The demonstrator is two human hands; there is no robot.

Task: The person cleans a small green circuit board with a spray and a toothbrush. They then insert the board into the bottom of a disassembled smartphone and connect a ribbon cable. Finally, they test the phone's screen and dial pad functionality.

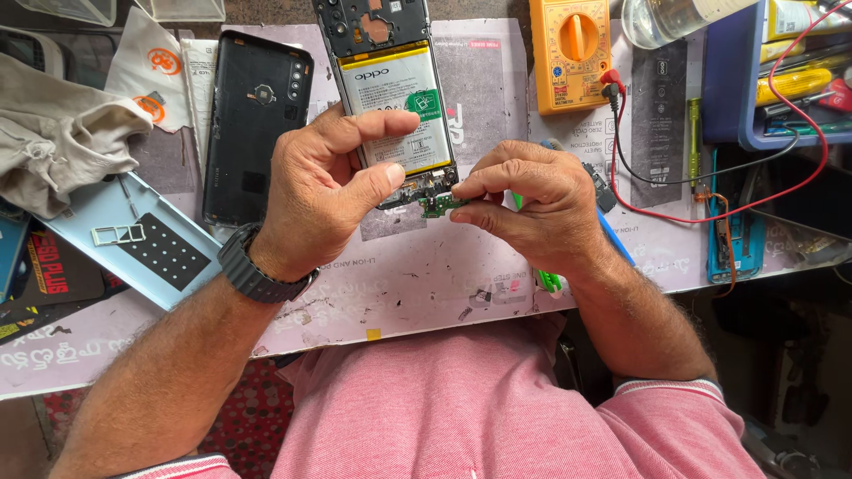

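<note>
An opened phone (390,98) with its back removed lies on the pink work mat (426,275), its white battery exposed. My left hand (324,191) grips the phone's lower end, thumb across its bottom edge. My right hand (532,200) pinches a small green circuit board (441,207) right at the phone's bottom edge. A green-handled tool (548,280) pokes out under my right hand and seems tucked in its palm.
A black phone back cover (256,124) lies left of the phone. A light blue phone cover (133,235) and a grey cloth (53,133) sit further left. An orange multimeter (570,53) with red and black leads stands at the back, beside a blue tray (781,80) of tools.
</note>
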